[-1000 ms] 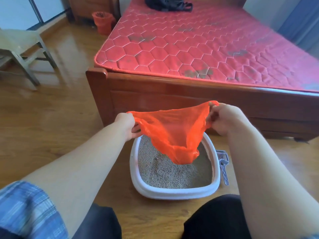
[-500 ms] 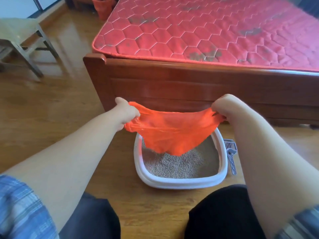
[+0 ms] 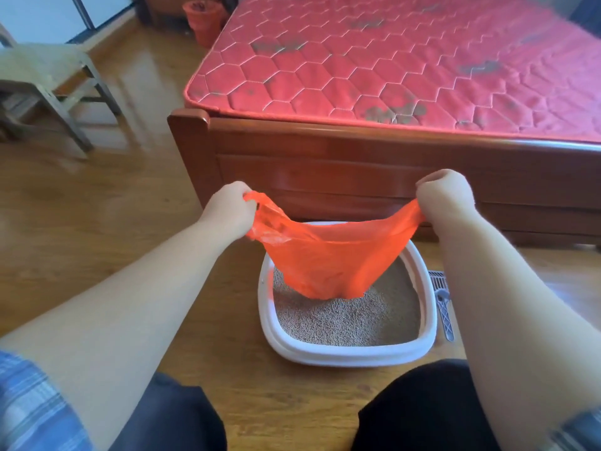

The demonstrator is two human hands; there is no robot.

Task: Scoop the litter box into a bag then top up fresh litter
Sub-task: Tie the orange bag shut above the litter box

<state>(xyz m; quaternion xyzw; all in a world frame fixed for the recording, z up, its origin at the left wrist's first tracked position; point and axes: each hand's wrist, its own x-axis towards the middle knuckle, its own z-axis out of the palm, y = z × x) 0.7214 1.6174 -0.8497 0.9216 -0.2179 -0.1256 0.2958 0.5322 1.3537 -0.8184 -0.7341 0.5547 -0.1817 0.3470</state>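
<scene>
Hanging low, the bag [image 3: 325,258] screens the litter box [image 3: 341,354], a likely scoop [image 3: 444,307] beside.

you had bright daylight from the upper left, laying white glare across the wood floor [image 3: 140,92] and glowing through the orange bag [image 3: 325,262]. your wide lens bowed the bed frame [image 3: 325,164], and the mattress [image 3: 422,60] blurred toward the top right corner.
</scene>
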